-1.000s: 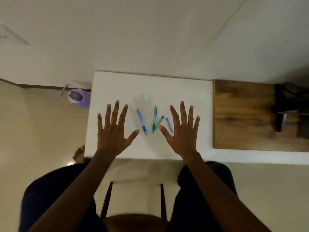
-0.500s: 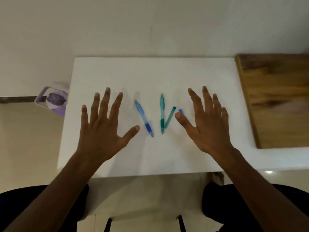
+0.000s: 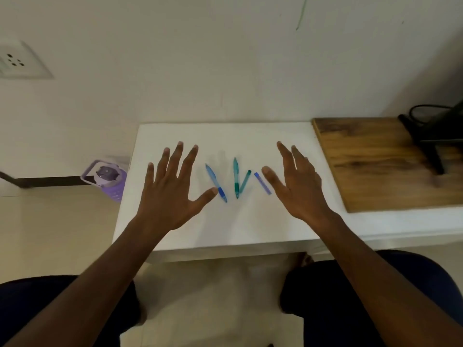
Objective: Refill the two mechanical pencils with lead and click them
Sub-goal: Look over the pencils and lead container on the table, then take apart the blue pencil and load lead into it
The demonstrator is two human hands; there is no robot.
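Around your white table, the room's own things

You have a wooden board lying on the table's right part, a dark stand with a cable on it, a purple bottle on the floor at the left, and a wall socket upper left.

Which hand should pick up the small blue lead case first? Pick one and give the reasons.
Probably the right hand. Its thumb lies right beside the blue lead case, open and empty. The left hand is across the blue pencil and green pencil, its thumb nearest the blue one.
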